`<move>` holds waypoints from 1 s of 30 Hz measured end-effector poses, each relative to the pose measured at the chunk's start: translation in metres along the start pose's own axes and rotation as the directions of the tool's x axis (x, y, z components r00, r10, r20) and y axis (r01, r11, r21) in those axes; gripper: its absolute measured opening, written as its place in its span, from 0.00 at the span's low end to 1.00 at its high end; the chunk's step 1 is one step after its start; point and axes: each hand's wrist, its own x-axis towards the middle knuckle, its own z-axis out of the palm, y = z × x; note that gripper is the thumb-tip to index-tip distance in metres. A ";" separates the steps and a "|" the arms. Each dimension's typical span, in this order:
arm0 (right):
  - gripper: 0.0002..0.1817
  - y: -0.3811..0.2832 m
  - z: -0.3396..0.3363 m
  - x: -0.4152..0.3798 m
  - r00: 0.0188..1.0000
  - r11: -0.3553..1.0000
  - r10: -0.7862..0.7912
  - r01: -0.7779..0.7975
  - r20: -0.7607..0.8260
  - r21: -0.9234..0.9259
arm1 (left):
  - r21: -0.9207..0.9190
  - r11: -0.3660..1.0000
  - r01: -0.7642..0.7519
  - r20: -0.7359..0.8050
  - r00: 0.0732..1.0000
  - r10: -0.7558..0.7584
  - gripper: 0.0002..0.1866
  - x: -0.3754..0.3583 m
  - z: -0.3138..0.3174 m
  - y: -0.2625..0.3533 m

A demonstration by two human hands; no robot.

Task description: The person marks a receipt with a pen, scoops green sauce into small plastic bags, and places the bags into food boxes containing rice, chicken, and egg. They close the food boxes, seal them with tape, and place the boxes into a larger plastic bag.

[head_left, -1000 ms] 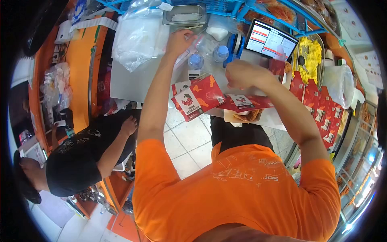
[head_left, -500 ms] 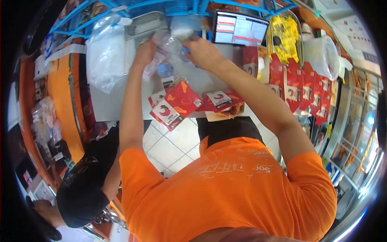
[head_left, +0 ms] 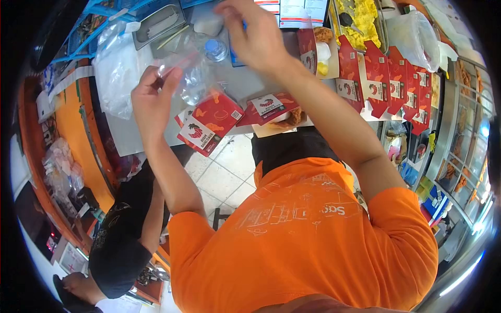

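Note:
My left hand (head_left: 154, 96) pinches the edge of a clear plastic bag (head_left: 194, 73) between thumb and fingers, and the bag hangs over the steel counter. Beside the bag is a clear bottle with a blue cap (head_left: 215, 48). My right hand (head_left: 257, 41) is raised at the back of the counter, left of the screen, slightly blurred. Its thumb and fingers are apart, with nothing visible between them. A red and white printed box (head_left: 213, 121) sits at the front edge. Right of it, another open box (head_left: 269, 107) holds fried food (head_left: 289, 119).
Several red boxes (head_left: 377, 78) stand in a row at right, below a tray of yellow food (head_left: 360, 26). A screen (head_left: 302, 13) and a metal tray (head_left: 159, 26) are at the back. White plastic bags (head_left: 120, 78) lie at left. Another person's dark sleeve (head_left: 117, 261) shows at lower left.
My hands have moved apart: the left came down and left with the clear bag, the right rose toward the back. The view has shifted, and the blue-capped bottle shows more plainly.

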 end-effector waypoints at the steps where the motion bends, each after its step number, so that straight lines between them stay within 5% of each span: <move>1: 0.18 0.032 0.001 0.005 0.985 0.983 0.169 -0.167 0.025 -0.077 | -0.049 0.996 -0.070 -0.019 0.997 0.069 0.08 -0.007 0.004 0.001; 3: 0.22 0.109 0.011 -0.011 0.990 0.789 0.144 -0.108 0.011 -0.604 | -0.187 0.979 -0.075 -0.024 0.997 0.072 0.09 -0.021 0.014 0.004; 7: 0.25 0.145 0.013 -0.032 0.959 0.554 0.273 -0.221 -0.075 -0.803 | -0.497 0.865 -0.072 -0.015 0.997 0.075 0.10 -0.043 0.029 0.011; 9: 0.23 0.145 0.007 -0.045 0.934 0.510 0.339 -0.078 0.116 -0.857 | -0.464 0.884 -0.047 -0.055 0.998 0.024 0.11 -0.050 0.037 0.012; 11: 0.23 0.128 -0.007 -0.039 0.866 0.567 0.455 -0.101 0.208 -0.818 | -0.431 0.902 -0.022 -0.098 0.995 -0.022 0.12 -0.056 0.043 0.012; 13: 0.23 0.123 -0.017 -0.029 0.444 0.617 0.742 -0.161 0.502 -0.770 | -0.419 0.901 0.111 -0.039 0.989 -0.140 0.13 -0.059 0.049 0.013; 14: 0.23 0.118 -0.022 -0.030 0.445 0.620 0.740 -0.161 0.504 -0.768 | -0.449 0.889 0.086 -0.045 0.992 -0.118 0.12 -0.061 0.057 0.018; 16: 0.22 0.106 -0.029 -0.038 0.618 0.683 0.643 -0.196 0.452 -0.704 | -0.445 0.890 0.103 -0.033 0.991 -0.132 0.11 -0.061 0.067 0.019; 20: 0.21 0.089 -0.034 -0.037 0.727 0.725 0.568 -0.221 0.385 -0.653 | -0.362 0.914 0.185 0.040 0.982 -0.183 0.11 -0.056 0.081 0.020; 22: 0.20 0.082 -0.029 -0.028 0.884 0.821 0.407 -0.244 0.229 -0.516 | -0.303 0.922 0.242 0.072 0.970 -0.231 0.11 -0.054 0.089 0.022; 25: 0.23 0.122 -0.001 -0.023 0.946 0.666 0.313 -0.157 0.082 -0.729 | -0.251 0.940 0.231 0.074 0.973 -0.219 0.11 -0.051 0.094 0.021; 27: 0.24 0.130 0.000 -0.026 0.924 0.642 0.349 -0.117 0.153 -0.758 | -0.257 0.941 0.218 0.070 0.976 -0.207 0.10 -0.052 0.097 0.025; 30: 0.20 0.101 -0.016 -0.030 0.542 0.641 0.677 -0.103 0.497 -0.761 | -0.269 0.939 0.213 0.058 0.977 -0.205 0.10 -0.054 0.095 0.022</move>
